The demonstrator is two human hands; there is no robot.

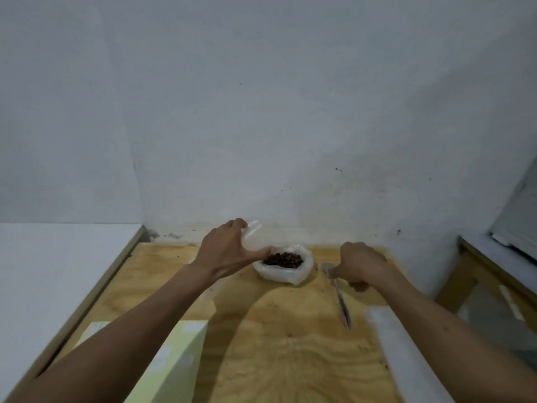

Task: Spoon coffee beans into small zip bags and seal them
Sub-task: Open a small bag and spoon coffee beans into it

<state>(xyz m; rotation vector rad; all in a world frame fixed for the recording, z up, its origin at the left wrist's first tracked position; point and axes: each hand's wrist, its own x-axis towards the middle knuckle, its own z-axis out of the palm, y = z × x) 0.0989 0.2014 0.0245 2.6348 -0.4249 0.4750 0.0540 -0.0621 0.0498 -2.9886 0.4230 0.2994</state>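
Head view is showing a plywood table (290,359) butting against a scuffed white wall (261,126) in a corner. The left hand (229,251) is pinching a small clear zip bag (252,237) in its grip, held above the table. Just right of that grip, an open plastic bag of coffee beans (283,260) is sitting. Further right, the right hand (360,264) is curling its grip around a spoon (341,298), handle pointing toward the person.
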